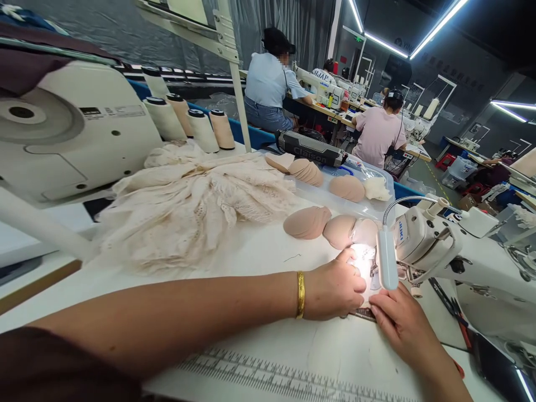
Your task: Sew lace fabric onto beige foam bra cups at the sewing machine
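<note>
A pale fabric piece (363, 262), partly washed out by lamp glare, lies under the head of the white sewing machine (422, 237). My left hand (337, 286), a gold bangle at its wrist, is closed with curled fingers on the fabric left of the needle area. The fingertips of my right hand (397, 317) pinch the fabric's near edge, just below the lamp. Touching the far side of the lit patch are beige moulded bra cups (340, 231); whether they join the fabric is unclear. Beside them rests a stack of bra cups (305, 222).
Cream lace fabric (188, 206) is heaped on the left of the table. Behind it stand thread cones (203, 131). A clear plastic tray (320, 195) holds more cups. Scissors (448, 304) and a phone (496, 365) lie at right. A ruler scale (268, 374) runs along the front. Co-workers sit beyond.
</note>
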Motion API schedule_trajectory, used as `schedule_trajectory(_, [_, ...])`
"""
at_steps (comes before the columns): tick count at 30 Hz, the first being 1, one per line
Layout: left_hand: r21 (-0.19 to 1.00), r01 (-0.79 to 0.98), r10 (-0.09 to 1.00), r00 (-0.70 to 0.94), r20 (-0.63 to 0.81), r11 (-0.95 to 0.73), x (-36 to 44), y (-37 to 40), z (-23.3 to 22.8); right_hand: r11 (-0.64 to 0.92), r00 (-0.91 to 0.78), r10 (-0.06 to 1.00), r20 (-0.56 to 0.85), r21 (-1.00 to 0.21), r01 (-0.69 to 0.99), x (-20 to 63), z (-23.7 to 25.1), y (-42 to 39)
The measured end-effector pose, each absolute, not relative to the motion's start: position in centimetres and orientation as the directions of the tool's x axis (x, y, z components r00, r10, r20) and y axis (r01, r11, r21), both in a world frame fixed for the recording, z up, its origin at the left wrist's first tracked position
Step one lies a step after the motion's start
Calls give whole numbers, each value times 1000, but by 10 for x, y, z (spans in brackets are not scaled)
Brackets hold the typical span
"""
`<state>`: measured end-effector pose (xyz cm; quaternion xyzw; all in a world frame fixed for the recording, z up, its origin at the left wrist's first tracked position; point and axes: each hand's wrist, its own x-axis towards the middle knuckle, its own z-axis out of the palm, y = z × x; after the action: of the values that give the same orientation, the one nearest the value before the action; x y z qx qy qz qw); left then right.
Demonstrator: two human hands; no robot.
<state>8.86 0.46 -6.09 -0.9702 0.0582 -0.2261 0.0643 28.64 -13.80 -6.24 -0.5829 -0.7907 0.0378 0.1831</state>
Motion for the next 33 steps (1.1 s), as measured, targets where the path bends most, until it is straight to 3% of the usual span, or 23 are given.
schedule_trajectory(13, [-25,-31,-39,897,440,-999,110,31,-72,131,-78,947,312,-152,980,294,-80,-128])
schedule_trajectory(17, [-41,-12,-28,917,398,-999,113,49,-57,113,-60,951,304,-159,981,295,-81,-128])
schedule_trajectory(21, [-25,229,189,856,482,-973,124,80,-27,106,-53,951,305,-161,981,295,-82,-128])
schedule_trajectory(24, [-32,391,342,838,424,-920,138,102,-13,112,-56,946,318,-161,981,296,-82,-127])
schedule_trajectory(28, [-31,435,399,850,344,-900,143,119,3,114,-53,949,310,-183,976,296,-83,-127])
schedule_trajectory(31, [-15,482,427,791,439,-876,120,118,19,119,-51,948,314,-202,972,298,-84,-127])
schedule_trajectory(33, [-9,451,372,748,549,-893,94,106,21,123,-50,947,318,-212,969,298,-85,-127])
